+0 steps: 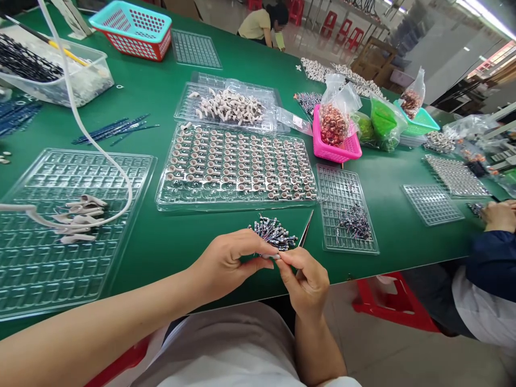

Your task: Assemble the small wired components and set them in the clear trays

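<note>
Over the table's near edge, my left hand (231,262) pinches a small white plastic piece (276,256) between thumb and fingers. My right hand (307,280) meets it there, its closed fingertips on the same piece, which the fingers mostly hide. Metal tweezers (307,228) point up and away from behind my right hand; they appear tucked in it, with the rear end hidden. Just beyond my fingertips lies a pile of small circuit boards with wires (274,232). Farther back, a clear tray (177,200) holds rows of pale earbud-like shells (228,161).
Loose white shells (231,106) heap on another tray behind. At left, a white tube (83,121) arches over a tray (133,161). A pink basket (337,154) and a tray of small parts (350,242) stand right. A co-worker's hand (500,216) is at far right.
</note>
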Action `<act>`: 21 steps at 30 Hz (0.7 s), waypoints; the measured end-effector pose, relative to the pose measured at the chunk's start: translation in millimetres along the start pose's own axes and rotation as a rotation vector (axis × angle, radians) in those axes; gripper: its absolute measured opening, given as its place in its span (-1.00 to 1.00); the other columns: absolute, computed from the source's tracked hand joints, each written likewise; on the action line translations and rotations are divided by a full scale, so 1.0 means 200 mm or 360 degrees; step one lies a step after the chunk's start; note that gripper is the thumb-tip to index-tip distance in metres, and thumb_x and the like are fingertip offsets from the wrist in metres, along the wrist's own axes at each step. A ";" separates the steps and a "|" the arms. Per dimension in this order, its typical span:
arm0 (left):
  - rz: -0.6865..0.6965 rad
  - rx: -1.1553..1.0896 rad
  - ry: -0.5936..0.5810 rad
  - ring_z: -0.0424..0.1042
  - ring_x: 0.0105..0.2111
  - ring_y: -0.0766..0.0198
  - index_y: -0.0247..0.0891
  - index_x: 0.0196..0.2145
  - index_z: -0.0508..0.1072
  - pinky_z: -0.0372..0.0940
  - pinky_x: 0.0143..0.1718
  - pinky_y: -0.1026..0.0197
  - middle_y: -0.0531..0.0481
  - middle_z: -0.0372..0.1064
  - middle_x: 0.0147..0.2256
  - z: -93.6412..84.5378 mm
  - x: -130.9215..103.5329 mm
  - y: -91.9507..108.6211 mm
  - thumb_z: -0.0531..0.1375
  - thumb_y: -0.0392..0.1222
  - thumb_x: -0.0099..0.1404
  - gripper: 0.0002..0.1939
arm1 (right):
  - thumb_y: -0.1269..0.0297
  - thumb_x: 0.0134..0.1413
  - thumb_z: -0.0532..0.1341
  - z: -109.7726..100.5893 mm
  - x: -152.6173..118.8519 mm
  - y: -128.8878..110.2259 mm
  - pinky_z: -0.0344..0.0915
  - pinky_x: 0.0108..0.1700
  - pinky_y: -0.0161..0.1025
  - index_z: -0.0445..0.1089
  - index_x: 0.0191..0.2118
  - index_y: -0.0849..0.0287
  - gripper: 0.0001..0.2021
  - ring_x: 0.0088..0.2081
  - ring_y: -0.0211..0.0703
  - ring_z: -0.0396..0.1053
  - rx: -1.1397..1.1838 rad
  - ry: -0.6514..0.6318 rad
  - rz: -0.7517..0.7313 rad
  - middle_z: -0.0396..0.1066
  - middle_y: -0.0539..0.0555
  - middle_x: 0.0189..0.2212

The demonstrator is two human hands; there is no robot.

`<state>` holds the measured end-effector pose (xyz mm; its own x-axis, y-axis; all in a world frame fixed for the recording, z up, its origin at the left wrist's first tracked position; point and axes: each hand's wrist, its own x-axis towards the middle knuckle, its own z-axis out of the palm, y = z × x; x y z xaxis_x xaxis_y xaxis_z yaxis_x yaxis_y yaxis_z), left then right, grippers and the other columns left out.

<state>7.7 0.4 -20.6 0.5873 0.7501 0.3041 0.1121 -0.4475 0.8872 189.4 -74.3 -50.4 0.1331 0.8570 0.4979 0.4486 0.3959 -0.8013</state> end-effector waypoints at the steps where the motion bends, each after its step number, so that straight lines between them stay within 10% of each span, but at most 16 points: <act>1: 0.0011 0.0004 -0.0003 0.53 -0.32 0.24 -0.21 -0.18 0.60 0.42 -0.25 0.22 -0.03 0.60 -0.32 0.00 0.00 0.00 0.30 -0.35 0.27 -0.83 | 0.50 0.13 0.29 0.00 0.00 0.00 0.46 -0.28 -0.21 0.49 -0.15 0.03 -0.78 -0.32 -0.19 0.52 -0.0004 -0.0005 -0.0015 0.58 0.02 -0.33; 14: -0.0034 0.0011 -0.0027 0.52 -0.33 0.25 -0.23 -0.18 0.61 0.40 -0.25 0.23 -0.03 0.58 -0.34 -0.01 0.00 0.00 0.29 -0.32 0.28 -0.84 | 0.59 0.10 0.28 0.00 0.01 -0.01 0.41 -0.29 -0.25 0.46 -0.12 0.04 -0.70 -0.30 -0.21 0.48 -0.0041 -0.0038 -0.0082 0.55 0.01 -0.31; 21: -0.0438 -0.0018 -0.0166 0.55 -0.27 0.24 -0.26 -0.07 0.57 0.42 -0.19 0.24 -0.02 0.58 -0.26 -0.01 0.01 0.04 0.34 -0.25 0.21 -0.70 | 0.48 0.16 0.21 0.01 0.01 -0.02 0.22 -0.38 -0.32 0.34 -0.35 0.10 -0.87 -0.45 -0.31 0.26 -0.0062 -0.0053 0.0193 0.33 -0.08 -0.47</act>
<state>8.9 -1.7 -11.7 0.6153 0.7882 0.0148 0.2698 -0.2282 0.9355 186.1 -74.5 -46.6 0.1591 0.9085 0.3865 0.4649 0.2765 -0.8411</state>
